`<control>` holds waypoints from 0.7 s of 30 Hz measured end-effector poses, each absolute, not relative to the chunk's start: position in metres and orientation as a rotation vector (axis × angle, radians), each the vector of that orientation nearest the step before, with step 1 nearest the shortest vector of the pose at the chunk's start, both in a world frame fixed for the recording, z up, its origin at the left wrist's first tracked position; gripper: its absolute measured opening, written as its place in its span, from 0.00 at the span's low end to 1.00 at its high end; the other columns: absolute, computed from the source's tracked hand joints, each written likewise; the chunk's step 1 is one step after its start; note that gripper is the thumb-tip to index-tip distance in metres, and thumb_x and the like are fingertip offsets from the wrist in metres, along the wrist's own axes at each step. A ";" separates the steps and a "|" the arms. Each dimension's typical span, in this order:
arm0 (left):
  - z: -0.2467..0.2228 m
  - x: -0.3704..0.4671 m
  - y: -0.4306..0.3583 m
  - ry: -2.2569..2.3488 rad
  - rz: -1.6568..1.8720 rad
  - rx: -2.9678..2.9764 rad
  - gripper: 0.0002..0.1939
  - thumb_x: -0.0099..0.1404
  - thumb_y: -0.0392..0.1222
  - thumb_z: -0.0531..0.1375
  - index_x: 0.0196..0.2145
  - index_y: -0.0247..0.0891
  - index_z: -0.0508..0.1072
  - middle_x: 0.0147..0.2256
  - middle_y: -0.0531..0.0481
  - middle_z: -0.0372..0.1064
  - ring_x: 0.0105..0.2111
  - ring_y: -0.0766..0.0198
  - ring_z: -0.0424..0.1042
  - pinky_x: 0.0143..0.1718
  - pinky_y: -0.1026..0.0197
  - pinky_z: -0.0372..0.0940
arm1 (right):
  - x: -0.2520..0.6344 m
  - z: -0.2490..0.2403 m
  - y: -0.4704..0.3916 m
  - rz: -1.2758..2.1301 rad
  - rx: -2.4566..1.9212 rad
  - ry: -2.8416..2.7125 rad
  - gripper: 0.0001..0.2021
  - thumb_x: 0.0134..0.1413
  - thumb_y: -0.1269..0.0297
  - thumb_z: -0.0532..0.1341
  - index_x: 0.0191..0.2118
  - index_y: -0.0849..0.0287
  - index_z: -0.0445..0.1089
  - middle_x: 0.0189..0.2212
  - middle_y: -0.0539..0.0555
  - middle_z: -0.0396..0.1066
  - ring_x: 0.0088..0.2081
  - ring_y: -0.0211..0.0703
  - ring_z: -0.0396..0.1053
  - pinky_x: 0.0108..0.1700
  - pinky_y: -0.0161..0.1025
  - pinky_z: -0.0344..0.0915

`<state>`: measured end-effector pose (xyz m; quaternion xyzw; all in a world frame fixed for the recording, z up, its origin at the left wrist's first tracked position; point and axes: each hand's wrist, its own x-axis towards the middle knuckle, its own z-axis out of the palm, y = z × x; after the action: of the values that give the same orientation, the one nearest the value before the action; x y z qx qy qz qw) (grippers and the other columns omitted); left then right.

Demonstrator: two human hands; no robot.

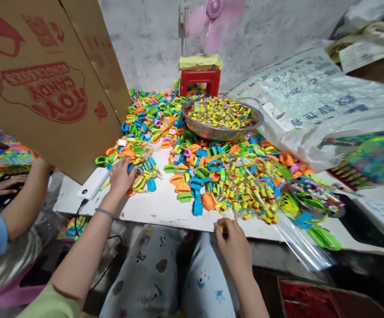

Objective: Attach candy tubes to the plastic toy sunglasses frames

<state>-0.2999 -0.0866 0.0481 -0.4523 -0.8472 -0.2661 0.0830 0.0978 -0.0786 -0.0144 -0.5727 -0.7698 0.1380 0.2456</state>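
In the head view, picking seems in hand: the left hand spreads over colourful plastic pieces, its grip unclear, the right hand curls round a small yellow piece by the table's edge, and a precise pinch seems called for next.

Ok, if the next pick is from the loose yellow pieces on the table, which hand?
Right, I'd say: the right hand is just below the loose yellow pieces, though its fingers curl around something yellow. The left hand is across at the left heap.
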 end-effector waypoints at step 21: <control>-0.022 -0.154 -0.077 -2.318 -1.228 -1.982 0.13 0.67 0.49 0.53 0.43 0.41 0.72 0.44 0.45 0.75 0.46 0.51 0.75 0.47 0.51 0.69 | 0.004 -0.031 -0.129 1.534 -0.812 -1.163 0.15 0.57 0.50 0.62 0.44 0.55 0.71 0.25 0.48 0.64 0.25 0.36 0.59 0.28 0.34 0.58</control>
<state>-0.1538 -0.0768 -0.0218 -0.6012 -0.7032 -0.3725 -0.0728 0.0043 -0.1287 -0.0314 -0.3362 -0.4814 0.6349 0.5021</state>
